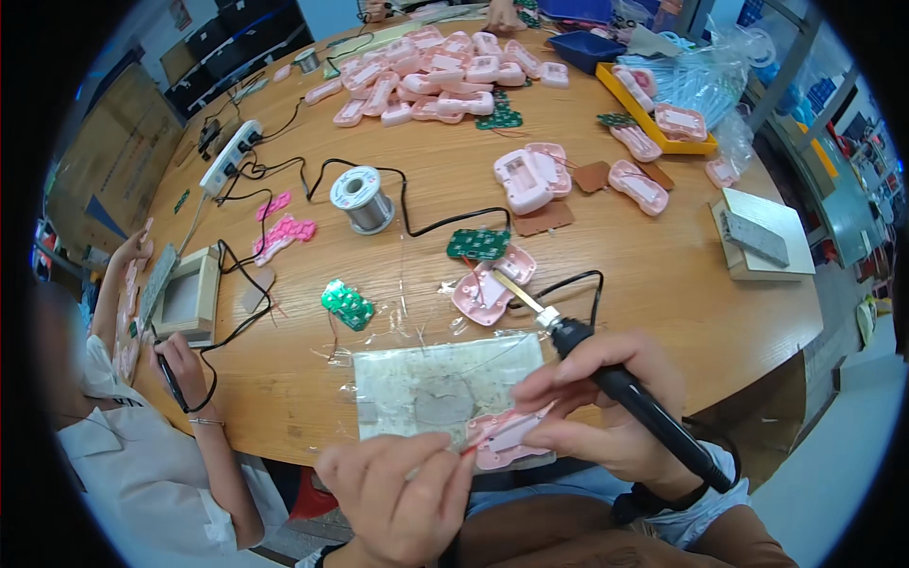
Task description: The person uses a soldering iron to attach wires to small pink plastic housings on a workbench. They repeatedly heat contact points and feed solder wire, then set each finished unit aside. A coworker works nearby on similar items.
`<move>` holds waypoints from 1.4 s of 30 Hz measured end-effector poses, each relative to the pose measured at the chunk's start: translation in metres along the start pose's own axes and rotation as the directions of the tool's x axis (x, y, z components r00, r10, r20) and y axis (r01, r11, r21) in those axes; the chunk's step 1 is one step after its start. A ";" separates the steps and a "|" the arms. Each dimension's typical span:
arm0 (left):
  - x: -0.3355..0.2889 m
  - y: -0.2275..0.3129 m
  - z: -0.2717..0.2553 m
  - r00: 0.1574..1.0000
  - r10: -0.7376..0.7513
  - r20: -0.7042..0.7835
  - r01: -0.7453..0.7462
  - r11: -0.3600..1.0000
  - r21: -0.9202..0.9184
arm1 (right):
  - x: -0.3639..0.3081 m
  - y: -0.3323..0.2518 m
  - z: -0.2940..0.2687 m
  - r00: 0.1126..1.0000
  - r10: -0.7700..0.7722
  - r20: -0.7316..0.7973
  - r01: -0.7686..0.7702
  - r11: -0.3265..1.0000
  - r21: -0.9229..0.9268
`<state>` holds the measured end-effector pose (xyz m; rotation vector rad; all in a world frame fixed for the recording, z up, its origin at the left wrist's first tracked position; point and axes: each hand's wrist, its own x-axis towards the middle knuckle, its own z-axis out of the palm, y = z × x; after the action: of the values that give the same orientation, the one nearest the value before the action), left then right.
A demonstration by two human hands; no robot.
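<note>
Wooden tabletop (653, 289) spreads beyond both hands, the right grip (615, 431) closed around a soldering iron (665, 431) tip-outward, seemingly sparing its fingertips to steady the pink shell (502, 457) between the hands, where the left grip (402, 490) apparently pinches a red wire (469, 452).

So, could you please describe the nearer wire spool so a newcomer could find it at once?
On the wooden table, look beyond the pale mat at the near edge. Short of the heaped pink casings, the wire spool stands upright, silvery below a pale round top. The other spool looks smaller, left of the heap.
</note>
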<state>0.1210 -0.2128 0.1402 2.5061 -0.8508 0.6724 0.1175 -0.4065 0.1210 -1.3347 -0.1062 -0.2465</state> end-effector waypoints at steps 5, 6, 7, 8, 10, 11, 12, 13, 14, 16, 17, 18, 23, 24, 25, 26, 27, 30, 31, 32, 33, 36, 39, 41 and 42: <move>-0.001 0.021 0.010 0.932 -0.319 0.170 0.357 0.730 -0.583 | -0.004 -0.002 -0.015 0.972 -0.097 0.215 0.149 0.960 -0.237; 0.000 0.023 0.011 0.906 -0.360 0.221 0.415 0.662 -0.624 | -0.004 -0.001 -0.016 0.956 -0.157 0.248 0.219 0.943 -0.251; 0.001 0.025 0.012 0.877 -0.396 0.272 0.469 0.588 -0.659 | -0.004 -0.001 -0.016 0.941 -0.195 0.275 0.270 0.925 -0.266; 0.001 0.026 0.011 0.846 -0.424 0.324 0.519 0.509 -0.687 | -0.005 -0.002 -0.016 0.926 -0.244 0.289 0.333 0.888 -0.318; 0.002 0.028 0.009 0.871 -0.372 0.320 0.487 0.580 -0.653 | -0.007 -0.007 -0.021 0.904 -0.271 0.330 0.402 0.801 -0.444; 0.001 0.029 0.007 0.864 -0.363 0.350 0.504 0.600 -0.621 | -0.007 -0.009 -0.027 0.877 -0.277 0.393 0.446 0.773 -0.451; 0.000 0.030 0.006 0.854 -0.356 0.380 0.520 0.619 -0.589 | -0.011 -0.013 -0.035 0.890 -0.238 0.389 0.411 0.788 -0.458; -0.002 0.031 0.007 0.802 -0.380 0.460 0.595 0.575 -0.562 | -0.015 -0.020 -0.045 0.907 -0.161 0.388 0.349 0.802 -0.484; -0.004 0.033 0.010 0.742 -0.402 0.536 0.666 0.528 -0.527 | -0.021 -0.023 -0.053 0.917 -0.103 0.384 0.302 0.809 -0.505; -0.009 0.036 0.021 0.747 -0.409 0.525 0.656 0.581 -0.481 | -0.036 -0.015 -0.059 0.954 -0.233 0.186 0.298 0.766 -0.570; -0.011 0.037 0.033 0.811 -0.386 0.441 0.573 0.676 -0.463 | -0.043 -0.012 -0.062 0.958 -0.277 0.081 0.277 0.804 -0.527; -0.014 0.038 0.044 0.867 -0.348 0.356 0.483 0.761 -0.432 | -0.050 -0.010 -0.065 0.958 -0.284 -0.031 0.235 0.846 -0.478; -0.024 0.034 0.074 0.856 -0.370 0.362 0.495 0.788 -0.367 | -0.070 -0.006 -0.084 0.981 -0.174 0.089 0.195 0.868 -0.457; -0.025 0.034 0.074 0.855 -0.363 0.369 0.491 0.795 -0.357 | -0.072 -0.006 -0.087 0.974 -0.184 0.131 0.224 0.863 -0.452; -0.025 0.034 0.073 0.858 -0.357 0.370 0.485 0.799 -0.356 | -0.074 -0.004 -0.089 0.975 -0.156 0.158 0.212 0.864 -0.457; -0.025 0.034 0.072 0.843 -0.367 0.394 0.508 0.783 -0.358 | -0.074 -0.003 -0.092 0.969 -0.157 0.193 0.233 0.844 -0.483; -0.024 0.035 0.070 0.830 -0.376 0.411 0.529 0.763 -0.370 | -0.074 -0.001 -0.093 0.962 -0.151 0.229 0.248 0.835 -0.491; -0.019 0.039 0.066 0.755 -0.452 0.474 0.644 0.649 -0.406 | -0.073 0.000 -0.095 0.949 -0.126 0.290 0.263 0.824 -0.502; -0.017 0.040 0.065 0.722 -0.483 0.496 0.686 0.597 -0.416 | -0.072 0.001 -0.095 0.946 -0.114 0.304 0.262 0.821 -0.506; -0.016 0.039 0.064 0.768 -0.446 0.459 0.628 0.665 -0.404 | -0.071 0.001 -0.094 0.946 -0.112 0.305 0.261 0.822 -0.506; -0.014 0.039 0.063 0.811 -0.405 0.422 0.565 0.728 -0.388 | -0.069 0.000 -0.093 0.944 -0.107 0.314 0.262 0.820 -0.508; -0.012 0.037 0.061 0.815 -0.388 0.430 0.552 0.745 -0.375 | -0.066 0.001 -0.090 0.941 -0.103 0.322 0.262 0.827 -0.498; -0.012 0.037 0.060 0.801 -0.395 0.450 0.570 0.732 -0.373 | -0.062 0.001 -0.090 0.924 -0.084 0.373 0.274 0.826 -0.493; -0.012 0.037 0.061 0.803 -0.395 0.447 0.569 0.733 -0.373 | -0.061 0.001 -0.091 0.907 -0.093 0.410 0.308 0.812 -0.496; -0.012 0.037 0.061 0.802 -0.397 0.446 0.570 0.731 -0.375 | -0.060 0.001 -0.092 0.915 -0.104 0.391 0.305 0.813 -0.497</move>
<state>0.1075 -0.2656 0.0926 2.2274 -0.3430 -0.1599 0.0534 -0.4885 0.0858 -1.9442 -0.5183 -0.2320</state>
